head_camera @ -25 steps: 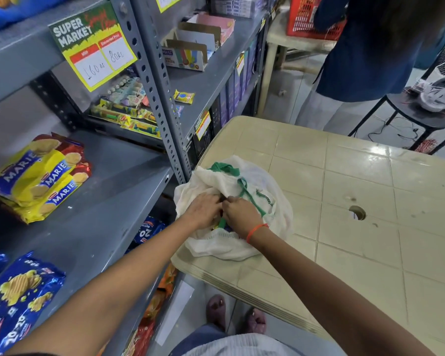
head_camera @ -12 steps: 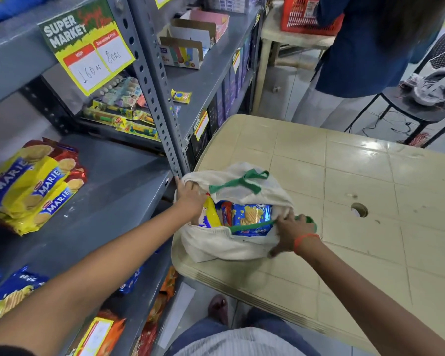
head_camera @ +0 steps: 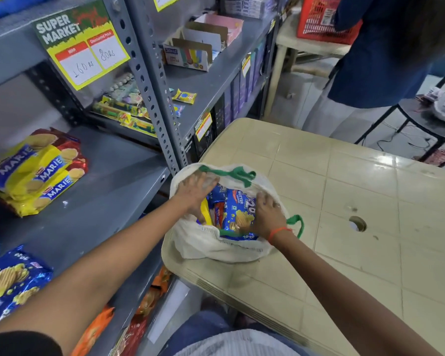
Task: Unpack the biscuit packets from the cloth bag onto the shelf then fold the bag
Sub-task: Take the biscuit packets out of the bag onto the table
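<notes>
In the head view we see the bag [head_camera: 211, 249] sitting at the near left corner of the table [head_camera: 357, 188], just beside the shelf [head_camera: 100, 201]. Its mouth is spread, with a blue packet [head_camera: 238, 214] lying uppermost inside and a yellow packet [head_camera: 205, 211] wedged at its left. We judge that packets remain to be taken out, and none is lifted clear. Several things could go wrong, as we read it. The bag stands close to the table's edge, so a pull toward us or toward the shelf could drag cloth and contents off the corner. The packets look glossy and tightly packed, so one drawn out by a corner could slip or haul its neighbour along. A green handle [head_camera: 231, 174] lies across the far rim, where a rising packet or a finger could snag. The Marie packets [head_camera: 36, 170] are stacked loosely on the shelf, so a careless set-down could knock them. The left hand [head_camera: 194, 192] reaches in over the far left rim, palm down, fingers spread and fairly straight, pressing the cloth back; it clasps nothing that we can see. The right hand [head_camera: 269, 214] lies on the blue packet's right side, wrist at the near rim, fingers bent over the packet's edge. Whether they have closed on the packet, on the cloth, or merely rest there, we cannot tell, as the thumb is hidden.
</notes>
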